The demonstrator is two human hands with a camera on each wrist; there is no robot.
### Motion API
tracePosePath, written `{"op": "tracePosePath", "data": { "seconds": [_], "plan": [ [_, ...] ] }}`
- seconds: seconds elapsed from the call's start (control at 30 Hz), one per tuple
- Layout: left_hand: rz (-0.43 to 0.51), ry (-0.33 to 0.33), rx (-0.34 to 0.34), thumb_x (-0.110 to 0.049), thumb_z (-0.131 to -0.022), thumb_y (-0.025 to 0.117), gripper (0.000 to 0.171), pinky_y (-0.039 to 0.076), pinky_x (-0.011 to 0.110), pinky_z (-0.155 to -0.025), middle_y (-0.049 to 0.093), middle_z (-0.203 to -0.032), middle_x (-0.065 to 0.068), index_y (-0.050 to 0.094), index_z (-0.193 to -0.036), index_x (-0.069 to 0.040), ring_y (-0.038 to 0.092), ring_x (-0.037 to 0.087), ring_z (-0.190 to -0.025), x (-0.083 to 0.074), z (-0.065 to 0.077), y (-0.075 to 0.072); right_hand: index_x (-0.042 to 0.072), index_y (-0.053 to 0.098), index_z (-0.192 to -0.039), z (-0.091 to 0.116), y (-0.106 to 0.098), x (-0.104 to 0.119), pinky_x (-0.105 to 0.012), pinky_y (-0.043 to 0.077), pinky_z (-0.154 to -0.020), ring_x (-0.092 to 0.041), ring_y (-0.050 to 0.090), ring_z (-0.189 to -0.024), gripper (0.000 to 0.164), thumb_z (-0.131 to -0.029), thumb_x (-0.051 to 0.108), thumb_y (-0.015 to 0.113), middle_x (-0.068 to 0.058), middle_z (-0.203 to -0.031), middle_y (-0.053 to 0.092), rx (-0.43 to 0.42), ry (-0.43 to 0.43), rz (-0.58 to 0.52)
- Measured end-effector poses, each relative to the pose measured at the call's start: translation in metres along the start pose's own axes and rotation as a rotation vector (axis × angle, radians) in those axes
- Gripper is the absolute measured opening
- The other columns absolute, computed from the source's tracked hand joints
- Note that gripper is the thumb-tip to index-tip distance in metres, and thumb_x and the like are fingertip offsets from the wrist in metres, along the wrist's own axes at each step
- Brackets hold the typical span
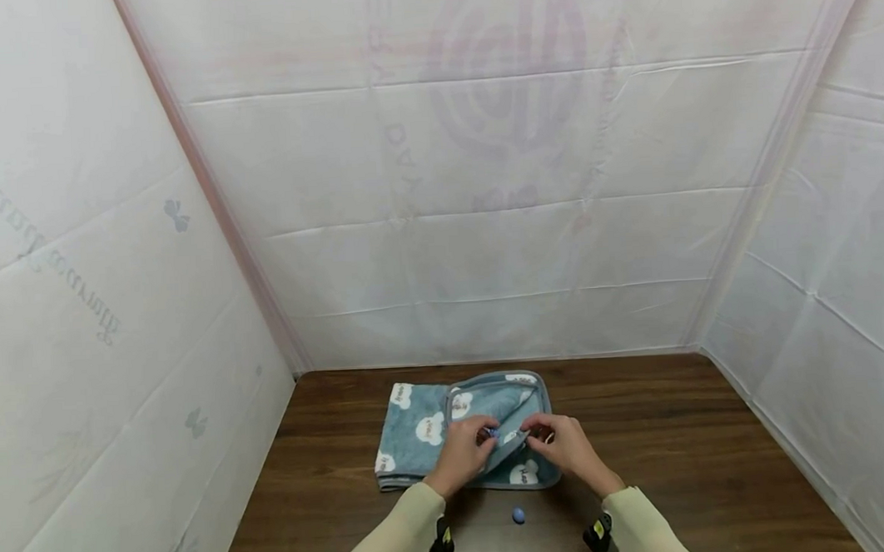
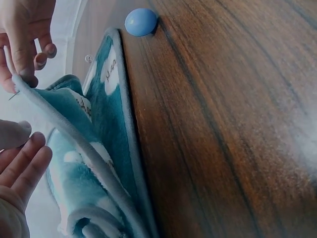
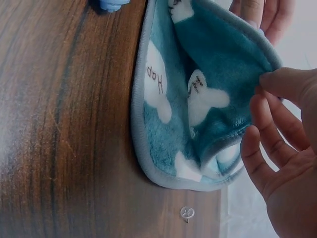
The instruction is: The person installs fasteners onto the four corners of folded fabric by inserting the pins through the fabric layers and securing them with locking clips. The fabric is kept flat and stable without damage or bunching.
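A teal fleece blanket (image 1: 412,415) with white cloud patches and grey edging lies folded, its near right corner lifted. My right hand (image 1: 569,450) pinches the grey-edged corner between thumb and fingers. In the left wrist view, a thin pin (image 2: 14,95) pokes out beside those fingertips. My left hand (image 1: 462,452) is just left of that corner, with a small blue piece (image 1: 493,432) between thumb and forefinger. The left wrist view hides that piece behind the fingers. Another rounded blue cap (image 1: 518,515) rests on the wood in front of the blanket.
A dark wooden table (image 1: 690,438) bears everything. One small clear disc (image 3: 186,213) lies beyond the blanket's right edge in the right wrist view. White sheeting (image 1: 501,256) walls the table at the back and both sides.
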State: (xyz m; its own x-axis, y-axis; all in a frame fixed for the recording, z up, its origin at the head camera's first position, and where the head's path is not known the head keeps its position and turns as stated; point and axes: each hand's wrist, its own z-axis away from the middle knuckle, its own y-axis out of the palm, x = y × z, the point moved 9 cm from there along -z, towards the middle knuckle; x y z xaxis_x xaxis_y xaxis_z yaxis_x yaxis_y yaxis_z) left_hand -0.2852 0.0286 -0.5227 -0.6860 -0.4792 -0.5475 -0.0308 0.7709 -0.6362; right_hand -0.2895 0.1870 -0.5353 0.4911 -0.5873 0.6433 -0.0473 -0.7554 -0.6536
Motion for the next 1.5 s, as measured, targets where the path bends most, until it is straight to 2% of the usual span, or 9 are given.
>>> {"op": "tracePosePath", "data": {
  "seconds": [0.3, 0.6, 0.7, 1.03, 1.5],
  "plan": [
    [-0.008, -0.021, -0.011, -0.006, -0.08, 0.07, 0.019, 0.051, 0.019, -0.062, 0.068, -0.089, 0.004, 0.069, -0.099, -0.01, 0.058, 0.0, -0.073, 0.0, -0.005, 0.002, 0.023, 0.066, -0.093, -0.002, 0.003, 0.002, -0.025, 0.052, -0.058, -0.003, 0.055, -0.069, 0.011, -0.084, 0.016, 0.068, 0.013, -0.08, 0.061, 0.049, -0.005, -0.033],
    [-0.021, -0.02, -0.025, -0.006, -0.08, 0.07, 0.021, 0.049, 0.014, -0.065, 0.068, -0.092, 0.003, 0.069, -0.1, -0.01, 0.061, 0.002, -0.075, 0.002, -0.007, 0.005, 0.025, 0.063, -0.093, -0.004, 0.006, 0.002, -0.028, 0.051, -0.059, -0.005, 0.055, -0.07, 0.009, -0.089, 0.017, 0.062, 0.013, -0.082, 0.061, 0.063, -0.008, -0.064],
    [-0.02, -0.014, -0.025, -0.006, -0.08, 0.07, 0.021, 0.048, 0.013, -0.065, 0.068, -0.093, 0.003, 0.069, -0.101, -0.009, 0.061, 0.001, -0.076, 0.003, -0.007, 0.007, 0.024, 0.062, -0.092, -0.004, 0.008, 0.006, -0.028, 0.051, -0.058, -0.006, 0.055, -0.068, 0.008, -0.09, 0.016, 0.06, 0.011, -0.082, 0.06, 0.068, -0.033, -0.084],
    [-0.014, -0.015, -0.02, -0.006, -0.08, 0.07, 0.021, 0.048, 0.013, -0.065, 0.068, -0.094, 0.004, 0.068, -0.102, -0.004, 0.06, 0.0, -0.077, 0.003, -0.008, 0.009, 0.021, 0.063, -0.093, -0.004, 0.011, 0.015, -0.027, 0.052, -0.058, -0.007, 0.056, -0.067, 0.008, -0.091, 0.014, 0.058, 0.009, -0.082, 0.059, 0.072, -0.09, -0.118],
    [0.008, -0.03, 0.003, -0.004, -0.08, 0.07, 0.021, 0.049, 0.013, -0.066, 0.068, -0.095, 0.005, 0.069, -0.101, -0.004, 0.061, 0.001, -0.078, 0.003, -0.009, 0.011, 0.023, 0.062, -0.093, -0.004, 0.013, 0.018, -0.027, 0.052, -0.059, -0.008, 0.057, -0.068, 0.009, -0.09, 0.014, 0.059, 0.009, -0.083, 0.06, 0.077, -0.09, -0.115]
  ]
}}
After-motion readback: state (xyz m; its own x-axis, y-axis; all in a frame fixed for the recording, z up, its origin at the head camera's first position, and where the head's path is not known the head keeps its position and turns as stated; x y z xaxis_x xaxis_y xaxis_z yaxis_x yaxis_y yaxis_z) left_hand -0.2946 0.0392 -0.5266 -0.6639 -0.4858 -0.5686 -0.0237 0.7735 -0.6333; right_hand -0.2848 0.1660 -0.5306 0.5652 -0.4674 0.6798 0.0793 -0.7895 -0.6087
